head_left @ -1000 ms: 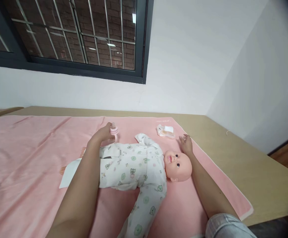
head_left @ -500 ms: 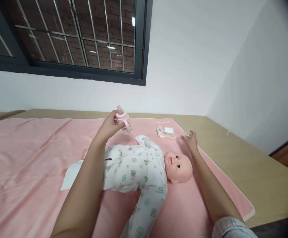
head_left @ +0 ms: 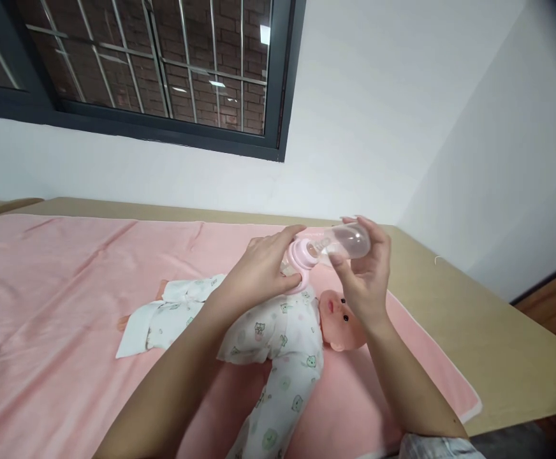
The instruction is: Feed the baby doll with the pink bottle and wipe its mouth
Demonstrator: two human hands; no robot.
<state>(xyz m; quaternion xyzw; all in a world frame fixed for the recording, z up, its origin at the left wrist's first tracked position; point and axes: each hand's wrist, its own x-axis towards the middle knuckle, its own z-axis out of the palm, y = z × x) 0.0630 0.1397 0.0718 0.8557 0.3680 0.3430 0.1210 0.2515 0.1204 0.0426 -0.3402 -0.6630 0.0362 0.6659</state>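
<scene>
My left hand (head_left: 263, 266) is closed around a baby bottle with a pink collar (head_left: 303, 255) and a pink handle. The bottle lies sideways above the doll, its clear teat pointing right. A clear domed cap (head_left: 352, 240) sits in the fingers of my right hand (head_left: 371, 274), its open end at the teat; I cannot tell whether it touches the collar. Below both hands a baby doll (head_left: 342, 326) lies on its back in a white suit (head_left: 285, 363) with green animal prints. My forearm and hands cover parts of its body and head.
A pink blanket (head_left: 62, 299) covers much of the wooden table (head_left: 450, 299), whose bare surface shows at the right. Behind it stand a white wall (head_left: 354, 127) and a dark-framed barred window (head_left: 278, 83).
My left hand has brought the bottle right and down over the doll. My right hand has lifted the clear cap from the blanket's edge and moved it to the teat. The small packet is now hidden.
</scene>
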